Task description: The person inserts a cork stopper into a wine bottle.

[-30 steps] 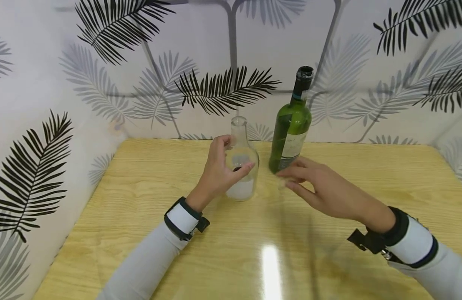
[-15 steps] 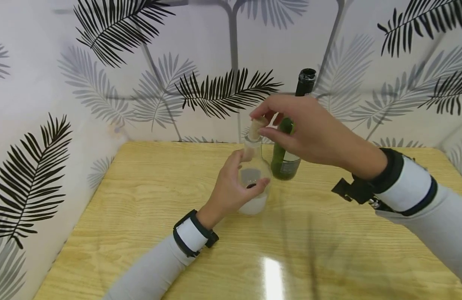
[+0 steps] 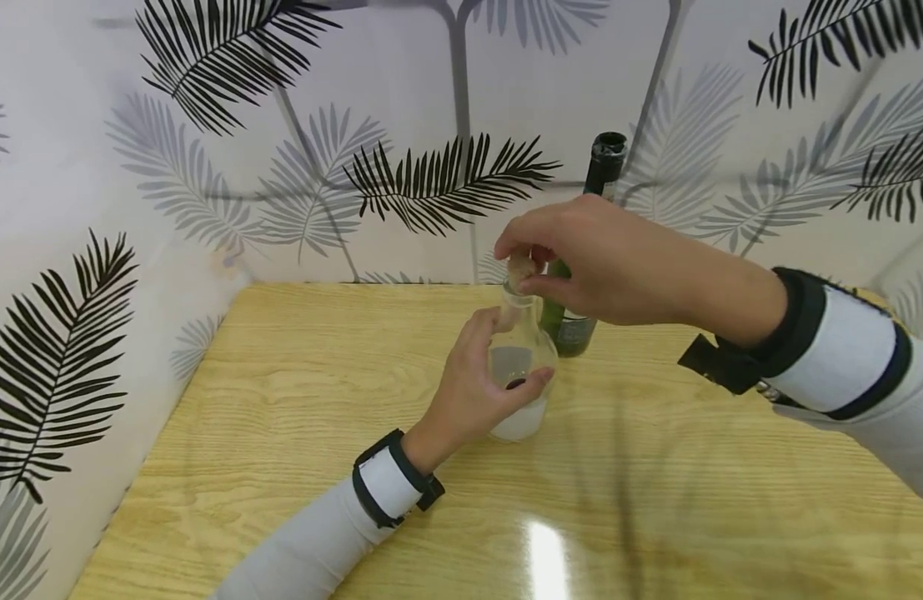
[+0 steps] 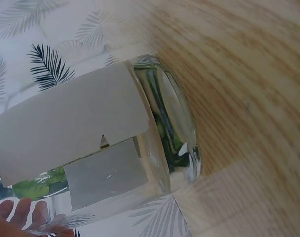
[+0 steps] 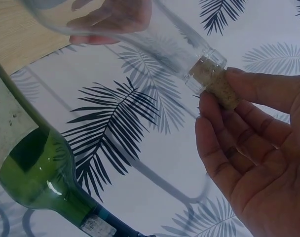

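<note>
My left hand [image 3: 479, 387] grips a clear glass bottle [image 3: 524, 333], thumb across its front and fingers round the far side. A pale label covers part of the bottle's body [image 4: 71, 118] in the left wrist view. Above it, my right hand [image 3: 596, 262] pinches a cork [image 5: 219, 86] between thumb and fingers. The cork's lower end sits inside the bottle's mouth, as the right wrist view shows; its upper end sticks out. Just behind my right hand stands a green wine bottle [image 3: 574, 333], its middle hidden by that hand.
The wooden table [image 3: 303, 375] reaches to a wall covering [image 3: 401, 75] printed with palm leaves at the back and left. The green bottle's dark neck [image 3: 605, 162] rises close behind the right wrist. A bright reflection lies on the tabletop in front.
My right hand has risen from beside the green bottle's base to the clear bottle's mouth with the cork. My left hand and the clear bottle have shifted right and nearer.
</note>
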Motion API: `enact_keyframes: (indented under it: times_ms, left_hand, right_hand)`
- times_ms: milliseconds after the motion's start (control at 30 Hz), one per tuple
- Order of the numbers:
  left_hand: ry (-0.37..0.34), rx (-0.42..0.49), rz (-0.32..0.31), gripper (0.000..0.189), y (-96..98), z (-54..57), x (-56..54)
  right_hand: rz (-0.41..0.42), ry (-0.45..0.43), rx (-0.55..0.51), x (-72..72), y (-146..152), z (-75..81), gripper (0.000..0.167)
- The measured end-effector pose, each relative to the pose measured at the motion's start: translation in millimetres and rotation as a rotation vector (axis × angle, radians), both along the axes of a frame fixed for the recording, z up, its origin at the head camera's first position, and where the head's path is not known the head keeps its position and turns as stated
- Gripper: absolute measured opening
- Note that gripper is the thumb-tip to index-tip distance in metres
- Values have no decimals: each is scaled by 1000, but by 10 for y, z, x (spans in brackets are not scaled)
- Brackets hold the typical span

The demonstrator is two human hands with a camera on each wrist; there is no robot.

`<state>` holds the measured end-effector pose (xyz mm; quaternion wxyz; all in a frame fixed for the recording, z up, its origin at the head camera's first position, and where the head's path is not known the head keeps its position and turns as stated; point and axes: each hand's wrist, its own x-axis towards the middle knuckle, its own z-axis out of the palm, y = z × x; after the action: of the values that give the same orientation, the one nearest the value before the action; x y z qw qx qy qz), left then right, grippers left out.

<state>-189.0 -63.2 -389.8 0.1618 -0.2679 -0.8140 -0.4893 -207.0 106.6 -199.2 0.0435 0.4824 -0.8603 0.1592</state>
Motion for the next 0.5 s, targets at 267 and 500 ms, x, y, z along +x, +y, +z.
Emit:
enact_keyframes:
  times_ms: [267, 500]
  left_hand:
    - [-7, 16, 13, 60, 24, -36, 64]
    - [-10, -2, -6, 59, -4, 10, 23]
  right_hand:
    - [-112, -36, 31, 61, -75, 26, 4]
    - [-227, 8, 65, 71, -162, 57, 19]
